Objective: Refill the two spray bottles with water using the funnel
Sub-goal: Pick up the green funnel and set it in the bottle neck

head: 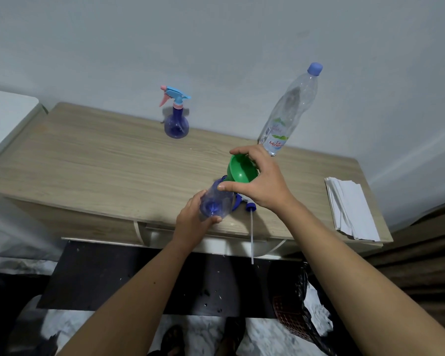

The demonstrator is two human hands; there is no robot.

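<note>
A wooden table (93,160) is standing against a pale wall, carrying everything in the task. At its back right corner a tall clear water bottle (288,111) with a blue cap is standing upright, only a little water showing near its base. A stack of white paper (350,206) is lying on the right end of the table, well apart from the hands. At the back, near the middle, a purple spray bottle (176,123) is standing upright with its blue and pink trigger head screwed on. Near the front edge the left hand (190,219) is curling its fingers round a second, open blue spray bottle (216,201), tilting it. The right hand (262,181) is pinching the rim of the green funnel (242,168) between thumb and fingers, the spout sitting at the mouth of the held bottle. Just beside the right wrist the removed spray head (249,208) is lying on the table, its white tube hanging over the front edge
</note>
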